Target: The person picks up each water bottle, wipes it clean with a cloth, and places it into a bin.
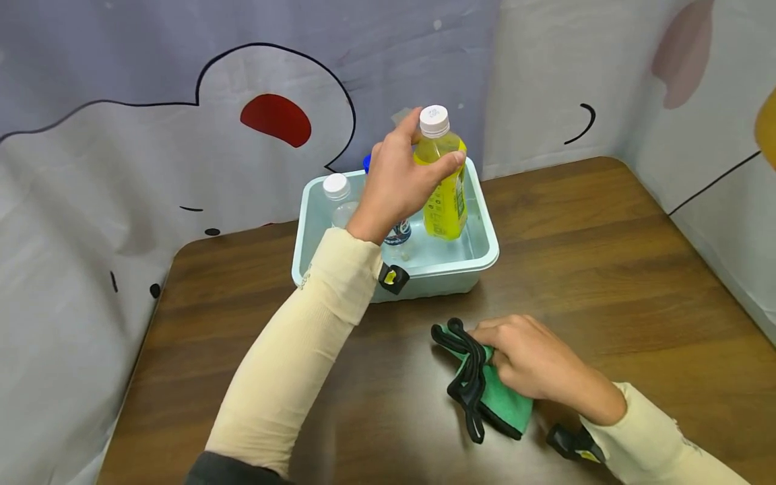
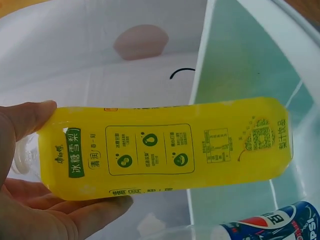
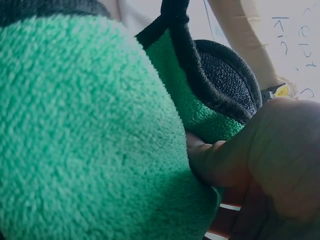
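Observation:
My left hand (image 1: 400,178) grips a yellow-labelled drink bottle (image 1: 445,195) near its shoulder, thumb on one side and fingers on the other. The bottle has a white cap and stands nearly upright over the light blue plastic basin (image 1: 388,281). In the left wrist view the bottle's yellow label (image 2: 165,150) spans the picture. Lower right, my right hand (image 1: 533,353) pinches a folded green cloth (image 1: 506,401) with black edging, low over the table. The right wrist view shows the thumb pressed into the green fabric (image 3: 90,130).
Inside the basin, left of the yellow bottle, are a white-capped clear bottle (image 1: 337,192) and a Pepsi bottle (image 2: 270,220), partly hidden by the left hand and wrist. A blue cap (image 1: 366,163) shows behind that hand. The wooden table (image 1: 606,269) meets a printed curtain (image 1: 545,81) at the back.

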`<state>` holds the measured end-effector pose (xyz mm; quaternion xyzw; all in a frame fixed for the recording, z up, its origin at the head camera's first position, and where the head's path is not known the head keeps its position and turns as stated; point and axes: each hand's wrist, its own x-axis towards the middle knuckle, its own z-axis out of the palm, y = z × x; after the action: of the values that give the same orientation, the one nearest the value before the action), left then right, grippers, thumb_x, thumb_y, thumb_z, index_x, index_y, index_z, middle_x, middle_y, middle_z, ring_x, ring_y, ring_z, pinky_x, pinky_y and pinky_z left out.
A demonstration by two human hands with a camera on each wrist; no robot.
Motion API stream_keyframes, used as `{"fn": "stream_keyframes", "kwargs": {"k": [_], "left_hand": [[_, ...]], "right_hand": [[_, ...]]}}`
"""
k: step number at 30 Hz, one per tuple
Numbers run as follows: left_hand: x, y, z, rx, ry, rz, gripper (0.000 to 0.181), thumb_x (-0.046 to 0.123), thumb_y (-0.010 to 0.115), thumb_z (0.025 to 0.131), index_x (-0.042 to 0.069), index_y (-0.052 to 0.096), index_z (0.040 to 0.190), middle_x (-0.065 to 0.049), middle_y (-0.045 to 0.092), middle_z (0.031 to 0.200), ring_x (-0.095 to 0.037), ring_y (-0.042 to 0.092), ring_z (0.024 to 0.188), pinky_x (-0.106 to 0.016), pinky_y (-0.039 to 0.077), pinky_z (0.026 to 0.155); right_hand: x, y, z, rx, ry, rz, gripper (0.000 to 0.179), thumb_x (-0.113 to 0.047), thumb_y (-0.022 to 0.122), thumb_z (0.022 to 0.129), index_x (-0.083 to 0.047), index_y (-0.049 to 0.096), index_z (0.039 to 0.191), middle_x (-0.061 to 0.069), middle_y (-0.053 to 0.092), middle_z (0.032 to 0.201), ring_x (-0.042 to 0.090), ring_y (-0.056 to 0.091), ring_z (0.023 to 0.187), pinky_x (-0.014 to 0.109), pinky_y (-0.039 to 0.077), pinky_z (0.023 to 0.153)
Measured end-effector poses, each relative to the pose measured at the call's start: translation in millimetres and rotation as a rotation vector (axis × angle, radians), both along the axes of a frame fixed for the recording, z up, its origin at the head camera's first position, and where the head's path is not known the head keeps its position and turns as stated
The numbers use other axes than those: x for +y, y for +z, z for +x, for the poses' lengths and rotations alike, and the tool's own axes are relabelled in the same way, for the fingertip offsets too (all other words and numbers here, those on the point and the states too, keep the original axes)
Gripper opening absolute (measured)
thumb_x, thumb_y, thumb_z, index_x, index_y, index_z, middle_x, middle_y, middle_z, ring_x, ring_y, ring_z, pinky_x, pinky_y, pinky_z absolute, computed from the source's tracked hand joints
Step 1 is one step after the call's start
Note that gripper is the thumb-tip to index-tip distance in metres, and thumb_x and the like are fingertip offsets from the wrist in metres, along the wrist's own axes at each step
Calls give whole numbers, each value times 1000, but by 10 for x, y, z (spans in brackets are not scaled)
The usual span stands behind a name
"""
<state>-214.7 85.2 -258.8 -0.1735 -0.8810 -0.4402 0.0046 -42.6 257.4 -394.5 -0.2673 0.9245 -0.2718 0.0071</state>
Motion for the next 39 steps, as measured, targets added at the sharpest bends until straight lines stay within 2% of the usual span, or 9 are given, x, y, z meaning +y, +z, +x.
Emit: {"fn": "stream_keyframes", "kwargs": {"k": [8,14,17,22,25,32,39], "left_hand": [[78,-65,-52,-68,9,-50,82,38,78,94,20,34,160,-5,64,141,-19,65,125,-36,53,109],[134,-123,-91,-154,15,-78,90,37,79,94,22,25,164,-6,61,147,-20,63,130,-40,51,114],[165,-160,-112,-178,21,-88,92,36,79,93,24,23,164,-6,60,150,-21,63,132,-41,50,115],[208,-248,-158,-189,16,-107,93,34,81,92,23,23,164,-8,59,150,-23,62,132,-41,51,114],[234,-299,-190,-187,8,-116,93,32,82,92,20,23,164,-9,59,149,-23,62,132,-40,52,113],[270,-403,-233,-188,8,-109,95,27,83,91,13,23,162,-10,56,149,-24,59,133,-38,49,116],[334,-484,-229,-211,-1,-146,96,28,83,91,15,20,163,-12,54,147,-24,58,133,-39,48,117]], "right_hand": [[12,-16,4,6,2,0,53,16,57,69,-19,80,102,-14,70,88,0,54,75,22,46,64],[44,-25,12,28,-2,-10,50,16,56,66,-23,76,90,-18,60,76,-1,45,68,19,40,59],[66,-29,18,35,-6,-21,50,15,57,67,-24,76,91,-18,64,79,-2,47,69,20,42,60],[92,-36,34,57,-14,-26,53,15,57,67,-23,79,96,-15,73,90,-1,60,77,25,52,64],[108,-39,45,74,-24,-30,54,16,58,67,-23,79,98,-14,75,92,0,64,80,27,54,66],[134,-28,53,61,-40,-30,51,15,59,68,-26,77,94,-18,71,87,-2,56,75,22,47,62],[163,-19,57,48,-53,-24,52,15,60,69,-26,78,95,-18,71,88,-2,54,74,21,46,62]]}}
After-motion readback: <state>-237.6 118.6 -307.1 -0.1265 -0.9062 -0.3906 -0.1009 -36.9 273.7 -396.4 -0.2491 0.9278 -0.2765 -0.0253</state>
